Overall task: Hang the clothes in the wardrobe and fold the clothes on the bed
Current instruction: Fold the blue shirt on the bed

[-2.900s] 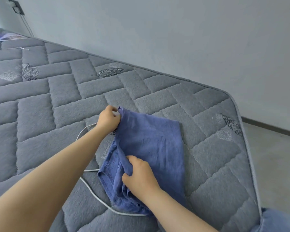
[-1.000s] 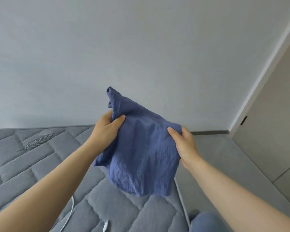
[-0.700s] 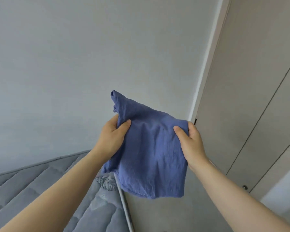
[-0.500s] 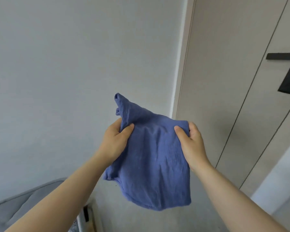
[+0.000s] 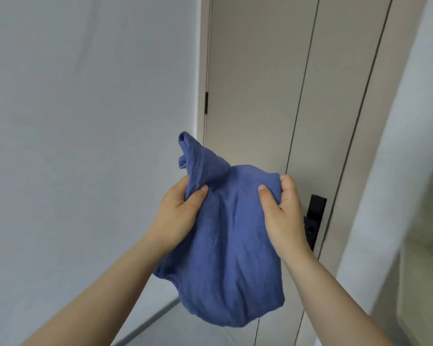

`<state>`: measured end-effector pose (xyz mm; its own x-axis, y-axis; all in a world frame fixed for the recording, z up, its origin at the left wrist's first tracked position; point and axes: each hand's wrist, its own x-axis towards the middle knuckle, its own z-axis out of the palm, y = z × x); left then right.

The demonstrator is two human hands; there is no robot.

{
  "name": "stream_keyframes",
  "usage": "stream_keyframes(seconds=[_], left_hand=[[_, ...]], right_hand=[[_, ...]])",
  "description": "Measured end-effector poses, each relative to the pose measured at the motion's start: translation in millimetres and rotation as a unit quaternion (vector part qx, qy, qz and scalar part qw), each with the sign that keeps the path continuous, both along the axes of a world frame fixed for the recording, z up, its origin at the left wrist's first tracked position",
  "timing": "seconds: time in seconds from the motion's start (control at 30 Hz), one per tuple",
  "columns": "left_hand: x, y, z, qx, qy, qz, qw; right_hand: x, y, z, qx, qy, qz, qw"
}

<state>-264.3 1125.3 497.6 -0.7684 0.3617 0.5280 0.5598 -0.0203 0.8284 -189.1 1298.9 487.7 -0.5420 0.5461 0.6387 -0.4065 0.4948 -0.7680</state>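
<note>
A folded blue garment (image 5: 230, 248) of crinkled cloth hangs in the air in front of me, held up at chest height. My left hand (image 5: 176, 216) grips its upper left edge, thumb on the front, with a bunched corner sticking up above the fingers. My right hand (image 5: 284, 216) grips the upper right edge, thumb on the front and fingers curled behind. The lower part of the garment droops free between my forearms. The bed is out of view.
A beige door (image 5: 273, 83) stands straight ahead behind the garment, with a black handle and lock plate (image 5: 314, 218) at its right side. A plain grey wall (image 5: 85, 121) fills the left. A white wall edge (image 5: 398, 158) rises at the right.
The garment was lifted off the bed by both hands, and my view swung right from the mattress to the door. My hands have drawn closer together, bunching the top edge.
</note>
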Motion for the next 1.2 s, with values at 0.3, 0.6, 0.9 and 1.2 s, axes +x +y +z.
stream_keyframes(seconds=[0.3, 0.6, 0.9, 1.2], left_hand=[[55.9, 109.8, 173.7, 0.100, 0.043, -0.235, 0.966], [119.0, 166.4, 228.9, 0.179, 0.095, -0.543, 0.815], [232.9, 146.3, 234.9, 0.154, 0.020, -0.775, 0.613], [376.4, 120.4, 222.3, 0.068, -0.026, -0.873, 0.482]], right_hand=[[109.8, 57.2, 175.4, 0.112, 0.073, -0.199, 0.971], [211.9, 18.8, 211.7, 0.157, 0.106, -0.460, 0.867], [309.6, -101.8, 203.4, 0.154, 0.077, -0.680, 0.713], [417.9, -191.4, 189.8, 0.113, 0.034, -0.843, 0.525]])
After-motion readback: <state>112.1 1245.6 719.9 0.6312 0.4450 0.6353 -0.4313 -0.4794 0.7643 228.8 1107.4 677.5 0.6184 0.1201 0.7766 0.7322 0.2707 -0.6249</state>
